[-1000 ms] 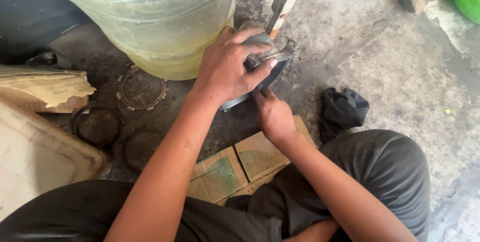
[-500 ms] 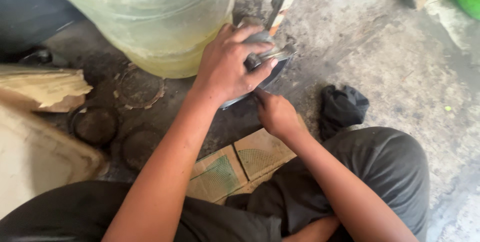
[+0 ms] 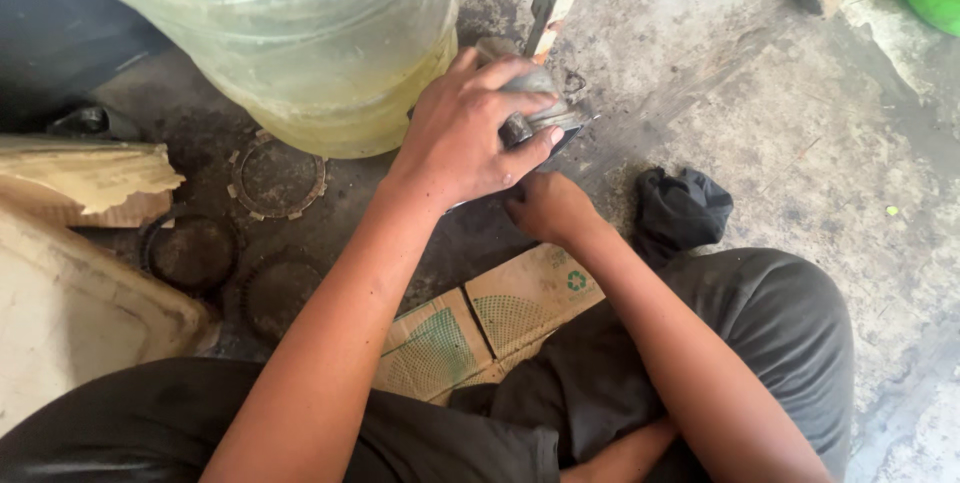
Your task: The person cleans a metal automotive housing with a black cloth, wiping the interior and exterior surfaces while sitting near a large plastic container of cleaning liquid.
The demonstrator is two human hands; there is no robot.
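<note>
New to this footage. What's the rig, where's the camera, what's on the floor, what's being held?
There is no machine here: a person sits on a concrete floor and works with two bare hands. The one camera is worn on the person's head and looks down, so the arms come in from the bottom of the picture.

The left hand is clamped over a grey metal part. The right hand sits just below it, at the part's lower edge; what it grips is hidden.

Around them: a big clear water jug, toothed metal rings, a black rag, flattened cardboard under the legs.
</note>
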